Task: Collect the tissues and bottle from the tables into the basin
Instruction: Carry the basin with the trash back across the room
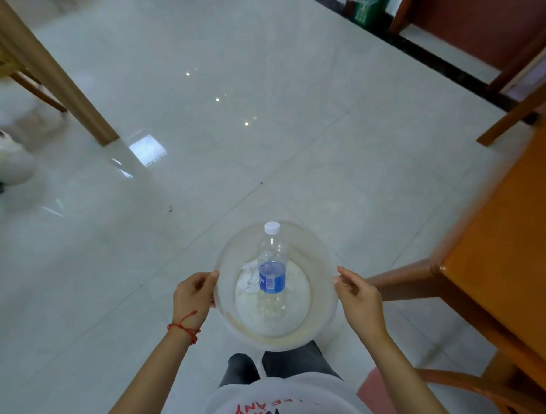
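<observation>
Seen from the head camera, we carry the clear basin (277, 336) over the tiled floor (260, 112), our left hand (192, 295) and right hand (358, 292) each gripping its rim on opposite sides. Inside lie the bottle (272, 276) and crumpled tissues (249, 277) touching it. An orange table (520, 241) stands just right.

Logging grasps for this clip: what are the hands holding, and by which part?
Both hold the clear basin by its rim: left hand on its left edge, right hand on its right edge. The bottle lies inside, untouched.
</observation>
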